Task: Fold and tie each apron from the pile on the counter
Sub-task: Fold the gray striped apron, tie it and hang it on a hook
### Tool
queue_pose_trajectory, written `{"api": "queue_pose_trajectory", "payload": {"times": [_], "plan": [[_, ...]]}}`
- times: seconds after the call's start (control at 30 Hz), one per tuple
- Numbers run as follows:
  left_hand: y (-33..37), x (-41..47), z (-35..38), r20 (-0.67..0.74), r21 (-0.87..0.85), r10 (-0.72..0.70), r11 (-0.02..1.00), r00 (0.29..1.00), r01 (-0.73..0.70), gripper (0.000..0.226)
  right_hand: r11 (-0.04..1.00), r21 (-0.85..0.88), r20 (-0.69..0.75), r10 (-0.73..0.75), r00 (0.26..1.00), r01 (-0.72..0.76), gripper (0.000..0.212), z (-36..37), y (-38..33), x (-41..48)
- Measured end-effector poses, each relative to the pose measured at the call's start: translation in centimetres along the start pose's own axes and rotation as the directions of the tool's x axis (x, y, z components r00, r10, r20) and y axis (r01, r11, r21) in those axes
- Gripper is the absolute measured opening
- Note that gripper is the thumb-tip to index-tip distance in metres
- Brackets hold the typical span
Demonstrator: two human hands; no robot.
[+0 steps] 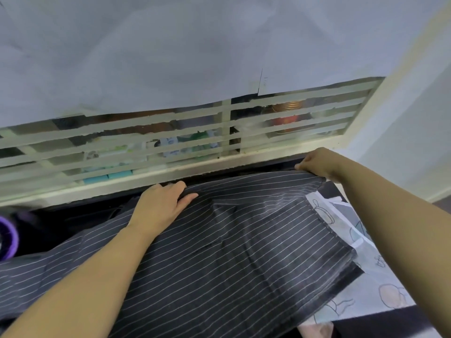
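A dark grey apron with thin white stripes (pixel 231 240) lies spread over the black counter (pixel 73 215). My left hand (pixel 161 203) presses flat on its far edge near the middle, fingers straight. My right hand (pixel 317 163) pinches the apron's far right corner and holds it a little above the counter. A white apron with pale cartoon prints (pixel 366 276) lies under the striped one at the right, partly covered.
A white slatted window grille (pixel 170 142) runs along the back of the counter, with paper covering its upper part. A purple round object (pixel 8 240) sits at the left edge. A white wall stands at the right.
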State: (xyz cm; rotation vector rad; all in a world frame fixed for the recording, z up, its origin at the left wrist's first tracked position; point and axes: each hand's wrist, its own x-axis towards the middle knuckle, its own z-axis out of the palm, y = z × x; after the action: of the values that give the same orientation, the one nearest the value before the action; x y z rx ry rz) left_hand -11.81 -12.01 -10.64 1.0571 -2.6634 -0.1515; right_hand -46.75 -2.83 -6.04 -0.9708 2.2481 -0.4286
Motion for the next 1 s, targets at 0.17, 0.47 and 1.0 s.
{"api": "queue_pose_trajectory", "payload": {"times": [0.17, 0.47, 1.0], "plan": [[0.3, 0.1, -0.3, -0.008, 0.014, 0.046, 0.999, 0.999, -0.046, 0.052, 0.689, 0.713, -0.066, 0.250, 0.966, -0.129, 0.025, 0.7, 0.1, -0.5], [0.3, 0.6, -2.7, 0.368, -0.119, -0.073, 0.985, 0.927, 0.125, 0.040, 0.620, -0.465, 0.329, -0.542, 0.773, 0.632, 0.082, 8.6, -9.4, -3.9], [-4.9, -5.1, -10.9, 0.139, 0.197, -0.402, 0.907, 0.905, 0.372, 0.022, 0.409, -0.835, -0.016, -0.687, 0.726, 0.369, 0.014, 2.2, -5.5, -7.3]]}}
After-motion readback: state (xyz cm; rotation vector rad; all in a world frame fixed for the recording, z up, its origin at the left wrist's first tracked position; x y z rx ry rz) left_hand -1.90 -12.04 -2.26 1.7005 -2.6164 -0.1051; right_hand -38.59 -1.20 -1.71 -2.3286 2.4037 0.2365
